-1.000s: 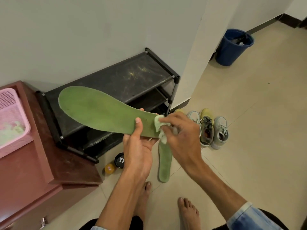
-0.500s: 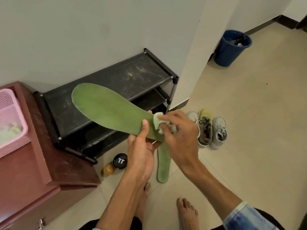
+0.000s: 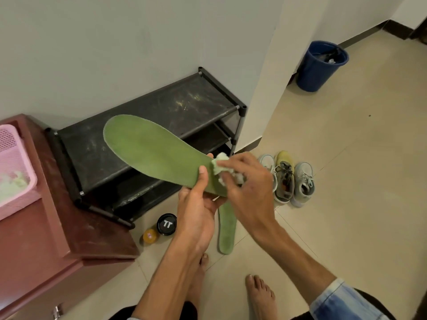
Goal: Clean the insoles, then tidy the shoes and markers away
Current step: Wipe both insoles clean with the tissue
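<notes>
1. Open tiled floor [image 3: 346, 181] lay to the right; the shoe rack [image 3: 150, 125] stood close behind the held insole [image 3: 157, 153].
2. The held insole was flat, green and felt-like, its heel clamped in the left grip [image 3: 196, 211]. The second insole [image 3: 227, 229] lay on the floor.
3. The right grip [image 3: 249, 188] pinched a crumpled pale cloth [image 3: 219, 165] against that heel.
4. Both holds were unchanged from half a second earlier.

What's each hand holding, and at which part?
The left hand grips the green insole at its narrow end, thumb on top. The right hand pinches a pale wipe, bunched in its fingers and pressed against that same end.
</notes>
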